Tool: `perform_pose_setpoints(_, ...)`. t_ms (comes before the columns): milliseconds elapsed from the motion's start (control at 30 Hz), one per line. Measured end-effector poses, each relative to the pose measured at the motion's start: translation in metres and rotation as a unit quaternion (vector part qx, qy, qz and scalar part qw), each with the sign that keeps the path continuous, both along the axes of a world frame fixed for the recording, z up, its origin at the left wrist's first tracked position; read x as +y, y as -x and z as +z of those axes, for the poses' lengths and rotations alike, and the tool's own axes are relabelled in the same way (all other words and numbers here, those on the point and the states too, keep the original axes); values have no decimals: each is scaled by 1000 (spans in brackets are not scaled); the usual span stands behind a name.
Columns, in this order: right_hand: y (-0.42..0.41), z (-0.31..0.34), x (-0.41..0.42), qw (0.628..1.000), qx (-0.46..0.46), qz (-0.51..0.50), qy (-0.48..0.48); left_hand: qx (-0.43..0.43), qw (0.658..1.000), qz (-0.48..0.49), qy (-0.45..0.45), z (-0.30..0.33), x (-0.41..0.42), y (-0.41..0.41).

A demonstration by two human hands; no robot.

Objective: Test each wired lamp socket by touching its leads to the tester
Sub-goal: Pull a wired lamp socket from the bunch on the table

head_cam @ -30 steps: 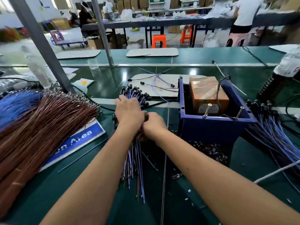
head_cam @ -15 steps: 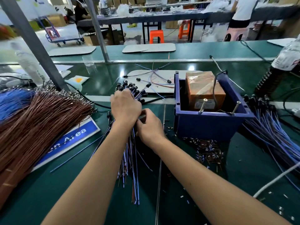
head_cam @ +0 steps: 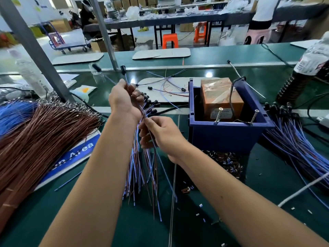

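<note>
- Workbench (head_cam: 231,220) — green-topped, crowded; a large fan of brown wire (head_cam: 41,138) is lying at the left, a spread of blue-wired sockets (head_cam: 295,139) at the right of the bin, well apart from the hands.
- Blue bin (head_cam: 229,134) holding the tester (head_cam: 220,98) — an orange taped box with two screw posts (head_cam: 236,114) leaning at the near rim. Nothing is being touched to those posts at this moment.
- Progress, as a judgement: the right-hand spread is probably being built up from tested pieces, though that cannot be confirmed; a thick bundle is waiting, so most of the work is likely remaining.
- Bundle of wired sockets (head_cam: 142,168) is being held upright-ish between the hands, left of the bin; its long axis is running near-to-far, black socket heads pointing away, stripped lead ends trailing toward the wearer onto the bench.
- Left hand (head_cam: 122,100) is being kept closed around the bundle's upper part, fingers curled and pressed together.
- Right hand (head_cam: 160,134) is pinching a few leads just below, thumb against forefinger, the other fingers being folded under.
- One socket (head_cam: 123,69) is being raised above the left fist — head up, lead down.
</note>
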State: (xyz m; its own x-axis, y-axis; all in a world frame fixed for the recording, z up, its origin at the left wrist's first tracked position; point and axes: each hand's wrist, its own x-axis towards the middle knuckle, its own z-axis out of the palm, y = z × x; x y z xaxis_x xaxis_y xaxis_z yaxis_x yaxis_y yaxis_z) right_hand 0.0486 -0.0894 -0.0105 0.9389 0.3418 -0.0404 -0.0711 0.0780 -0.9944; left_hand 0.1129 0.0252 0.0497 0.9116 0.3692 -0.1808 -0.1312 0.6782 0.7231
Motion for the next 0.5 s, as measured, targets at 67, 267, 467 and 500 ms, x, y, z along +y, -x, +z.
perform_pose_setpoints(67, 2, -3, -7, 1000, 14, 21, 9, 57, 990, 65, -111, 2, 7, -3)
perform_pose_setpoints(267, -5, -23, -16, 971, -44, -63, 227, 138, 903, 178, -367, 5, 36, -9)
perform_pose_setpoints(467, 8, -15, -13, 941, -186, -146, 244, 9, 928, 196, -318, 46, 31, 4)
perform_pose_setpoints(500, 12, -7, -12, 933, -224, -143, 241, -26, 946, 176, -270, 56, 25, 7)
